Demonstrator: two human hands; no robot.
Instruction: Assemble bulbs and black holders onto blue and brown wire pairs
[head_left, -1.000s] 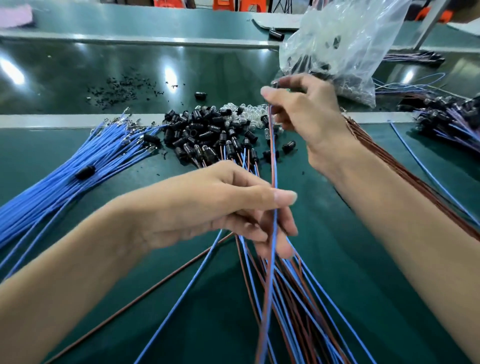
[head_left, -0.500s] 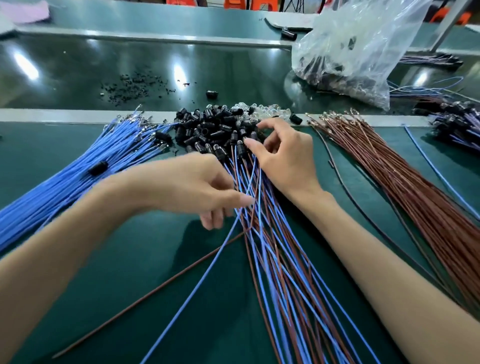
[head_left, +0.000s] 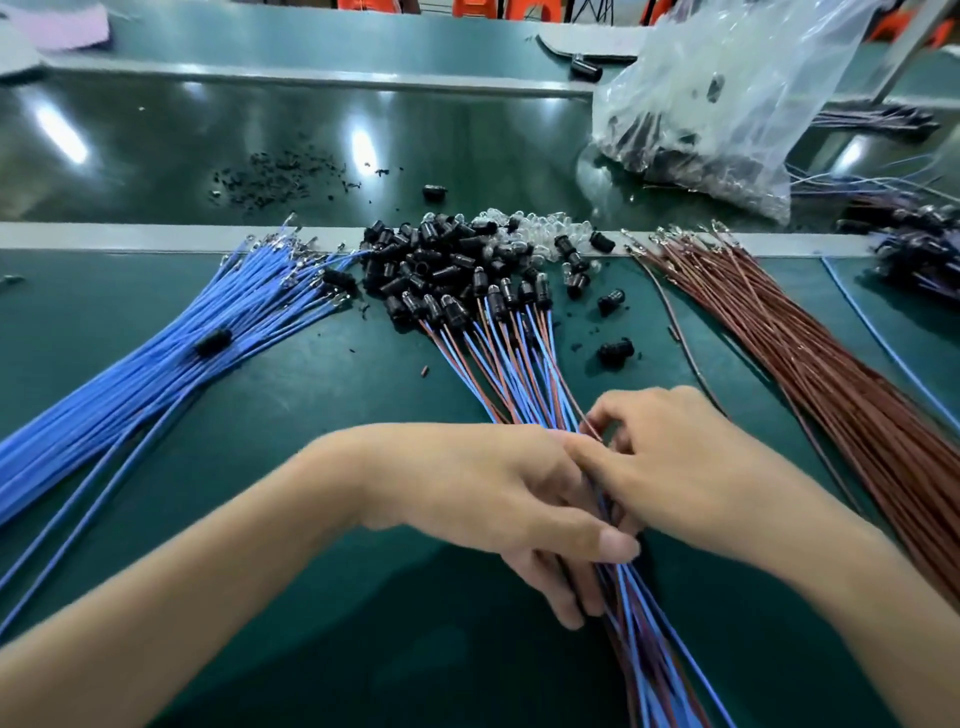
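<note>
A bundle of assembled blue-and-brown wire pairs (head_left: 514, 364) runs down the middle of the green mat, black holders with bulbs at its far end. My left hand (head_left: 493, 499) grips this bundle from the left, thumb across the wires. My right hand (head_left: 675, 467) meets it from the right, its curled fingers pinching wires in the bundle. A heap of loose black holders (head_left: 431, 254) and clear bulbs (head_left: 535, 223) lies beyond. Loose blue wires (head_left: 156, 353) fan out at left, loose brown wires (head_left: 831, 374) at right.
A clear plastic bag (head_left: 727, 104) of parts sits at the back right. More finished assemblies (head_left: 919, 249) lie at the far right edge. Small black debris (head_left: 275, 179) is scattered on the dark conveyor belt. A grey rail (head_left: 130, 236) separates the belt from the mat.
My right hand drew back from the holder heap to the bundle's middle. My left hand moved right and closed on the bundle. The pair held up a second ago now lies with the others.
</note>
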